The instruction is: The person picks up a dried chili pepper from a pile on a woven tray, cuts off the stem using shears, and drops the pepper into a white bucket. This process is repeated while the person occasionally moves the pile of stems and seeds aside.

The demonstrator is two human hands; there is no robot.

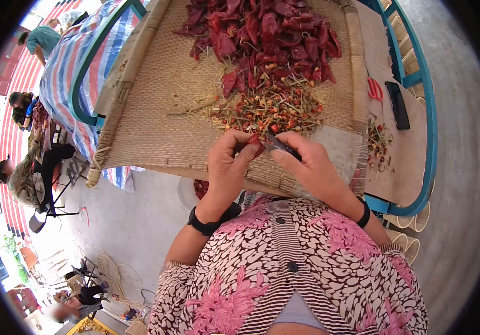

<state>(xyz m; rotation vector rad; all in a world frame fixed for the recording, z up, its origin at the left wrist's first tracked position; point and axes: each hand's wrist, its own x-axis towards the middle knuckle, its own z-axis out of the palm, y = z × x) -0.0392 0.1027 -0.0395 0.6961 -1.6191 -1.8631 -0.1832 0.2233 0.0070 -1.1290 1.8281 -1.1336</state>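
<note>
My left hand (226, 167) pinches a dried red chili (255, 144) at the near edge of a large woven tray (156, 111). My right hand (312, 164) holds small dark scissors (279, 145) with the blades against that chili. Just beyond my hands lies a heap of cut stems and seeds (268, 109). Farther back a big pile of whole dried red chilies (268, 39) covers the tray.
Red-handled scissors (375, 88), a dark phone (399, 105) and a small stem pile (379, 142) lie on the board at the right. A white bowl with chili pieces (195, 190) sits below the tray. Other people sit at striped tables (67, 61) to the left.
</note>
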